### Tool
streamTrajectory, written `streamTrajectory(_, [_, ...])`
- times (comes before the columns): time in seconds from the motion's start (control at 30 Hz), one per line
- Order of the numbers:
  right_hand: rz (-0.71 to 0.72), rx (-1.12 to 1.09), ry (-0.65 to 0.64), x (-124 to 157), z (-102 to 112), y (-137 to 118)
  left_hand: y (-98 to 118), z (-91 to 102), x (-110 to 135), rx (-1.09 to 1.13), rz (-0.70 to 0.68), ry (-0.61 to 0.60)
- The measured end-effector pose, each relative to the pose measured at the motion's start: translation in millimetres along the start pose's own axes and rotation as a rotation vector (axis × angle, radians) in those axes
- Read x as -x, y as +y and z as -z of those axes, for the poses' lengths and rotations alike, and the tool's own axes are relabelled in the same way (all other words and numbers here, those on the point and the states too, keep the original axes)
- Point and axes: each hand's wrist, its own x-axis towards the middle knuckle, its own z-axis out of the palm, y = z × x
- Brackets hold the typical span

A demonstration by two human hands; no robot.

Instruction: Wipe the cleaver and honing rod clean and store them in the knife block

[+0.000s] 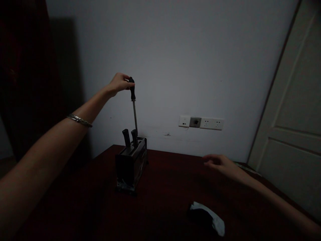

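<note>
My left hand, raised over the knife block, is closed round the top of a black handle. It holds a sharpening steel upright, its thin metal rod reaching down to the rear of the block's top. The knife block is dark with shiny sides and stands on the table. Two black-handled knives are still seated in its slots; their blades are hidden. Over the right side of the table, my right hand hovers with fingers loosely bent and apart, holding nothing.
A crumpled white-and-dark cloth-like item lies near the front of the dark red table. Behind stands a pale wall with a row of sockets. A panelled door is at the right. The room is dim.
</note>
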Motion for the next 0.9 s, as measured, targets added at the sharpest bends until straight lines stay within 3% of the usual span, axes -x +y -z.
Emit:
streamTrajectory(0.17, [0.002,-0.166,0.003,-0.4,-11.9,-28.0,32.4,4.6,-7.6,0.080,-0.216,0.123])
streamTrajectory(0.33, [-0.006,-0.557,-0.048,2.7,-49.8,-86.7,69.5,-22.7,16.8,0.166,-0.340,0.176])
streamTrajectory(0.47, [0.003,-0.946,-0.068,6.7,-84.0,-131.0,86.2,-63.3,60.4,0.222,-0.448,0.191])
streamTrajectory(0.57, [-0.041,-1.221,-0.090,8.4,-97.2,-149.6,91.5,-95.0,103.8,0.266,-0.493,0.221])
streamTrajectory(0.7, [-0.140,-1.490,-0.107,8.4,-99.5,-153.0,92.0,-128.9,163.5,0.326,-0.475,0.225])
streamTrajectory(0.9, [-0.248,-1.595,-0.100,12.2,-101.5,-139.1,79.9,-163.4,226.9,0.259,-0.433,0.213])
